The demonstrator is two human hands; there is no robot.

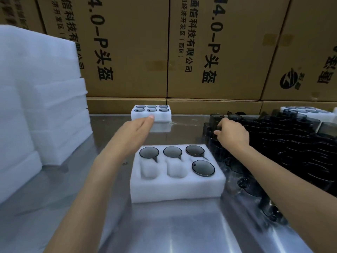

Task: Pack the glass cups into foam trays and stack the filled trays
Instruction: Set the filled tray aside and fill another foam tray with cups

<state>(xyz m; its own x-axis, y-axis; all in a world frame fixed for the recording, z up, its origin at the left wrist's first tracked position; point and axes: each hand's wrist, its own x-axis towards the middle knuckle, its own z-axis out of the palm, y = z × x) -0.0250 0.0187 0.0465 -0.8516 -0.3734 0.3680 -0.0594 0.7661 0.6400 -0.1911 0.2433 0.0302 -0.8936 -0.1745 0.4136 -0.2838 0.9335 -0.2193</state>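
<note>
As the right hand (232,135) grips a smooth, breakable dark glass cup (216,121) by its wall, the left hand (134,133) hovers open above the light foam tray (177,189).

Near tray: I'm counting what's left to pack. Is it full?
Not full. The near tray holds four cups; two front pockets show bare foam.

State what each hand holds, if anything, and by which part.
The right hand grips a dark glass cup by its upper side wall. The left hand, fingers straight, holds nothing.
</note>
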